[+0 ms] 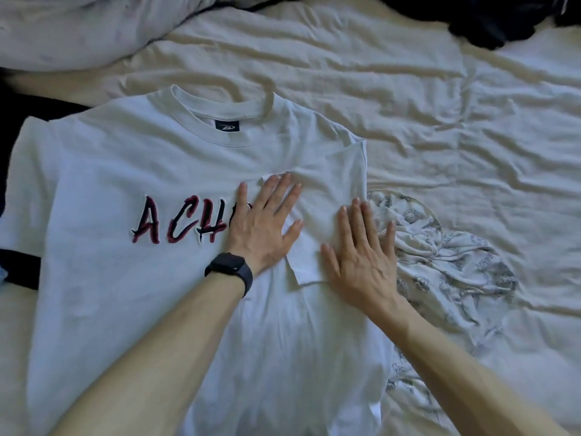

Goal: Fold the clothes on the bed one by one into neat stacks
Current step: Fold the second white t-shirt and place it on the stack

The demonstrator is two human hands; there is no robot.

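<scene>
Head view, the only view. White T-shirt (125, 294) spread face up on the bed sheet (424, 99), collar toward 12 o'clock, hem running out of frame at 6 o'clock; fills the frame from centre to 9 o'clock. Red-and-black lettering (176, 223) across the chest, partly covered by the left hand. Sleeve (330, 187) on the 3 o'clock side folded inward over the chest; cannot tell whether the body edge below is turned in with it. Left hand (264, 228), dark watch (229, 269) at the wrist, laid flat on the chest at the 9 o'clock edge of the folded sleeve, fingers straight and spread, pressing cloth, gripping nothing. Right hand (361, 265) likewise flat, fingers straight toward 12 o'clock, pressing the lower part of the folded sleeve, grasping nothing. Opposite sleeve, at 9 to 10 o'clock, lying unfolded over something dark (19, 269), not identifiable. Patterned pale garment (446, 265) crumpled at 3 to 4 o'clock, touching the shirt's folded side; unfolded. Dark heap of clothes (490, 23) at 1 o'clock, well apart; unfolded. Rumpled pale bedding (78, 26) at 11 o'clock. No finished stack in frame. Judged progress: early, with this shirt at its first side fold and being smoothed. Judged remaining for this shirt: second sleeve and side, then hem up toward collar. After that: patterned garment, dark heap, stacking.
</scene>
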